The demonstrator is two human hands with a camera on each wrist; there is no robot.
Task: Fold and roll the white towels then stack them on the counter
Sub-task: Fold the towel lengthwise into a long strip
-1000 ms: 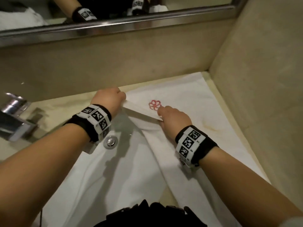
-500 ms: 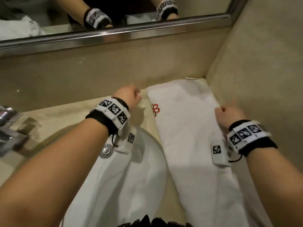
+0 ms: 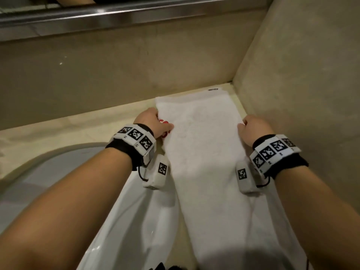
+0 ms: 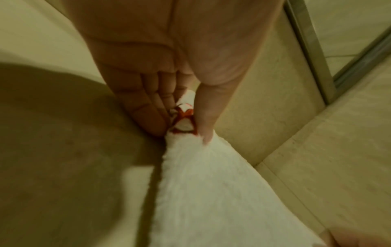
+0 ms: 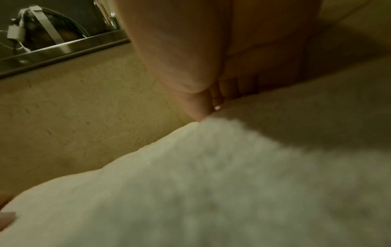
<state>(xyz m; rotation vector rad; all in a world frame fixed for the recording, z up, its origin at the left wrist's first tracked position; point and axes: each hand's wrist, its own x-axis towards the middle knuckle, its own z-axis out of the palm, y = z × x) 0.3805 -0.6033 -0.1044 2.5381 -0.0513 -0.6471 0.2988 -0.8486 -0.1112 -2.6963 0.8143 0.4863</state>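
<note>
A white towel [image 3: 206, 152] lies folded into a long strip on the beige counter [image 3: 81, 131], running from the back wall toward me along the right side wall. Red embroidery [image 4: 182, 117] shows at its left fold. My left hand [image 3: 155, 123] pinches that left edge between thumb and fingers, seen close up in the left wrist view, where the towel [image 4: 203, 192] stretches away below. My right hand [image 3: 251, 127] grips the towel's right edge with curled fingers; in the right wrist view the towel [image 5: 211, 183] fills the foreground under the fingers [image 5: 220, 98].
A white sink basin [image 3: 120, 217] sits left of the towel, under my left forearm. The back wall [image 3: 116, 75] carries a steel mirror frame [image 3: 116, 16]. The side wall [image 3: 302, 84] stands close on the right. A small label [image 3: 213, 89] sticks out at the towel's far end.
The towel's left half was folded over to the right, leaving a narrow strip. Both hands have since shifted to the strip's two long edges, and the view has tilted down.
</note>
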